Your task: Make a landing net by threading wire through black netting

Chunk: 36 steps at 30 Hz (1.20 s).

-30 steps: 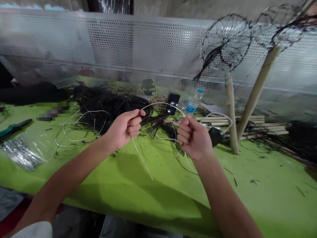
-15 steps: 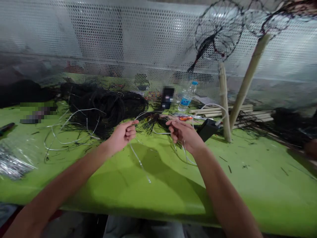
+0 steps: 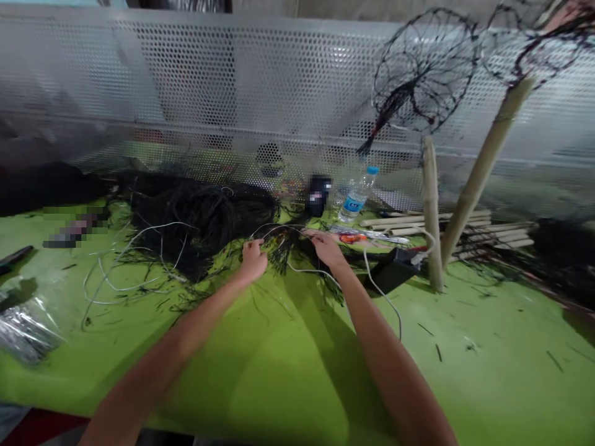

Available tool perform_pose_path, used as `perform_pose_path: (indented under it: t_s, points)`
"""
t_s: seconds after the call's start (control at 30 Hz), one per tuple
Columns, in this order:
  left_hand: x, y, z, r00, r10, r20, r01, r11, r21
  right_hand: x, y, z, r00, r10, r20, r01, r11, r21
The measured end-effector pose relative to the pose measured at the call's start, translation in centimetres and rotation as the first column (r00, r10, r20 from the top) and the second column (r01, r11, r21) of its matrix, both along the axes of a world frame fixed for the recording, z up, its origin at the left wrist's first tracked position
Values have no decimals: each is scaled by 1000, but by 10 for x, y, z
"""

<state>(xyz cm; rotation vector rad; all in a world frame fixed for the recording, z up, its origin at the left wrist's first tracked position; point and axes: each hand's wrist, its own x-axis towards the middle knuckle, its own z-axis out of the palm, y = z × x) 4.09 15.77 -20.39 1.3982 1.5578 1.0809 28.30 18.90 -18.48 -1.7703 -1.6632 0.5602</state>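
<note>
A thin pale wire bows in a shallow arc between my two hands, just above the table. My left hand is closed, pinching the wire's left part. My right hand is closed too, with thumb and fingertips together at the wire's right end; the fingertips are partly hidden. Under the arc lies a small bundle of black strands with frayed ends. To the left of my left hand is a big heap of black strands, with loose loops of white wire beside it.
On the green table stand a water bottle and a black box with a white cable. Wooden sticks lie behind an upright post. A round net frame hangs before the perforated metal panel. Pliers lie far left.
Both hands have moved farther forward over the table, the left one also rightward. The wire tail that hung below my left hand no longer shows. The view has shifted slightly.
</note>
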Motion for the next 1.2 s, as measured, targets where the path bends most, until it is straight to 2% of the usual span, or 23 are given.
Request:
perform_pose_path:
  t_s: [0.1, 0.2, 0.33, 0.47, 0.57, 0.63, 0.77, 0.87, 0.93, 1.0, 1.1, 1.2]
  points:
    - [-10, -5, -1, 994, -31, -105, 38, 997, 66, 0, -6, -6, 997, -62, 38, 65, 993, -96]
    - [-18, -10, 1, 984, -32, -175, 51, 993, 107, -6, -10, -2, 993, -112, 49, 116, 987, -109]
    - [-24, -14, 5, 978, -4, -207, 32, 991, 129, -13, -16, 19, 989, -144, 20, 145, 987, -74]
    - [-28, -12, 8, 986, -23, -164, 43, 992, 122, -18, -26, 42, 988, -139, -65, 138, 990, -19]
    - [-29, -9, 11, 994, -49, -98, 62, 989, 136, -24, -34, 57, 977, -78, -199, 86, 996, 30]
    - [-30, -10, 15, 998, -50, -26, 54, 985, 162, -30, -40, 67, 948, 13, -319, 6, 998, 59]
    - [-32, -19, 38, 979, -27, 204, -20, 974, 225, -41, -59, 96, 819, 213, -532, -172, 977, 127]
    - [-35, -29, 64, 916, -95, 391, -12, 965, 261, -41, -72, 116, 739, 279, -613, -211, 960, 183]
    - [-40, -36, 82, 857, -188, 479, 69, 964, 256, -36, -78, 126, 707, 288, -646, -218, 957, 189]
    - [-46, -42, 97, 791, -292, 539, 201, 954, 222, -29, -81, 132, 685, 283, -672, -225, 959, 174]
    - [-58, -50, 115, 681, -398, 615, 369, 912, 181, -18, -85, 138, 665, 272, -696, -233, 960, 153]
    - [-66, -58, 128, 616, -415, 670, 407, 895, 180, -12, -86, 142, 666, 286, -690, -262, 955, 143]
